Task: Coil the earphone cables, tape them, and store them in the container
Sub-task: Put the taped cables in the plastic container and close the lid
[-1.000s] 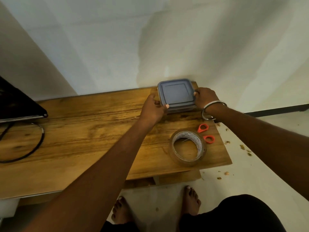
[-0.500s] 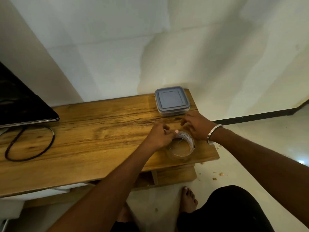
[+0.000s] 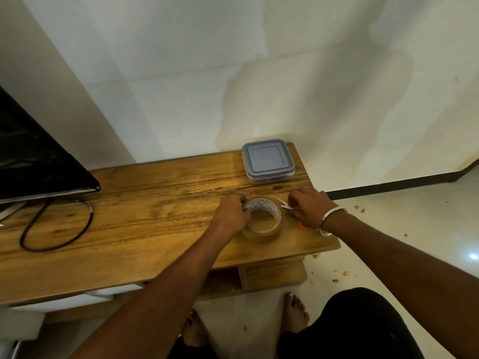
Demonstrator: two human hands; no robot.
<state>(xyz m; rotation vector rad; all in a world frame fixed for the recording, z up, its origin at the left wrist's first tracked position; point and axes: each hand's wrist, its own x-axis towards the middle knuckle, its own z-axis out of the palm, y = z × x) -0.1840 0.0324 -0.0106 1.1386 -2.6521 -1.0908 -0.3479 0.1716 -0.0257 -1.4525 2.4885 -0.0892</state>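
A clear container with a grey lid (image 3: 268,160) stands closed at the back right corner of the wooden table (image 3: 145,203). In front of it sits a roll of brown tape (image 3: 263,220). My left hand (image 3: 232,213) grips the roll's left rim. My right hand (image 3: 308,207) lies over the orange-handled scissors (image 3: 287,205), whose blades poke out toward the roll; a bit of orange handle shows under the wrist. No earphone cable is visible.
A black screen (image 3: 39,161) sits at the table's far left, with a black cable loop (image 3: 57,226) on the wood beside it. The wall rises right behind the table. Crumbs litter the floor on the right. My bare feet show below.
Both hands left the closed container and came forward. The left one took the tape roll; the right one settled on the scissors. The camera view shifted a little.
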